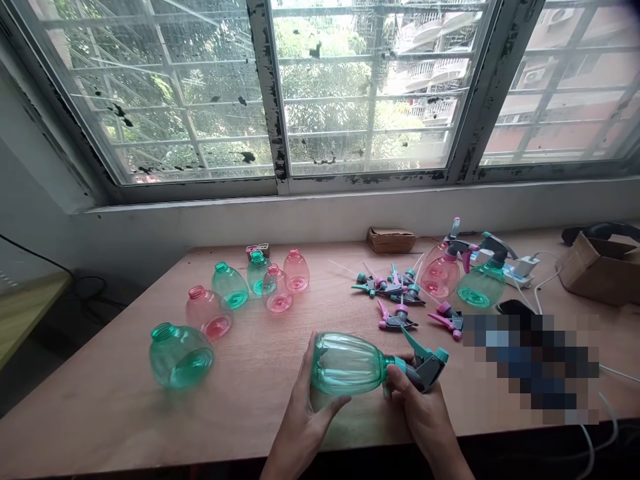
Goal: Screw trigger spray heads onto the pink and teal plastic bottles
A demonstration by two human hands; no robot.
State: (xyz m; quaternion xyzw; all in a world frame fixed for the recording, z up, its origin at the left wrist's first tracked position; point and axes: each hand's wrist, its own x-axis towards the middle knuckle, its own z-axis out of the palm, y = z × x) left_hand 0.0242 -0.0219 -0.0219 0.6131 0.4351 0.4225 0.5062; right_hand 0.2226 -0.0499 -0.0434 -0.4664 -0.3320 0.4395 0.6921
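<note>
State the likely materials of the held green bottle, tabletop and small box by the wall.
Held green bottle: probably plastic, glossy, see-through with bright highlights.
Tabletop: wood or laminate, satin, judging by its brownish tone and soft reflections.
Small box: likely cardboard, matte, with a dull creased top.

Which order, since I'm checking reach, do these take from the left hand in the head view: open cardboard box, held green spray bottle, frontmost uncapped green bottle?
1. Held green spray bottle: touching left hand.
2. Frontmost uncapped green bottle: leftward.
3. Open cardboard box: far right.
</note>
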